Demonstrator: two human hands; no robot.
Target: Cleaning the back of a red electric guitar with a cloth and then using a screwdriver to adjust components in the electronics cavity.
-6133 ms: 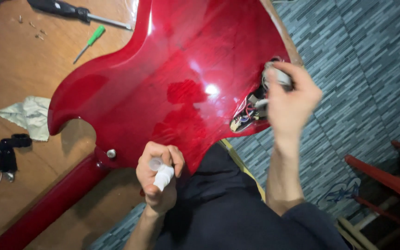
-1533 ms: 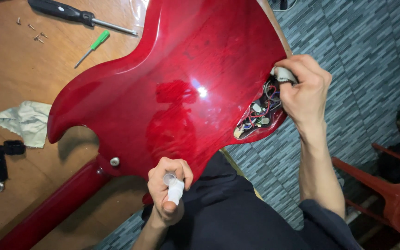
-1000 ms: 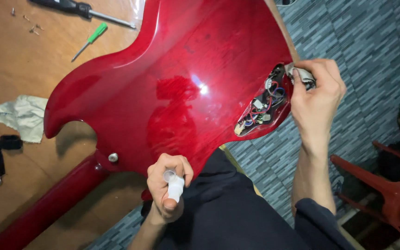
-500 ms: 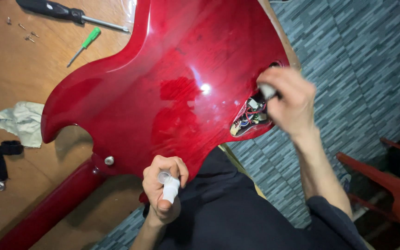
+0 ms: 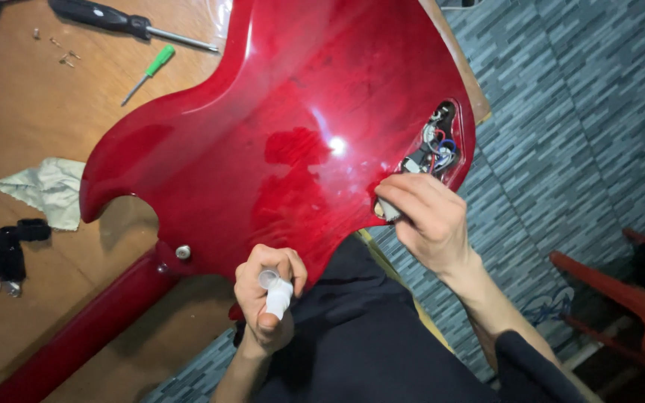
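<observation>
The left hand [image 5: 266, 298] is curled shut around a small white bottle [image 5: 276, 293], whose open mouth points up beside the thumb, just off the lower edge of the guitar body. The right hand [image 5: 423, 220] has its fingers bent down and pinches a small grey-white wad [image 5: 388, 210] against the red guitar body [image 5: 293, 142], right beside the open control cavity [image 5: 436, 145], where coloured wires show. The guitar lies back up on a wooden table [image 5: 24, 112], its neck [image 5: 83, 336] running toward the lower left. Farther out on the table lie a black-handled screwdriver [image 5: 125, 22], a small green screwdriver [image 5: 149, 72], a crumpled cloth [image 5: 46, 190] and a black clip-like part [image 5: 13, 246]. A red stool [image 5: 625, 298] stands on the grey tiled floor at right.
</observation>
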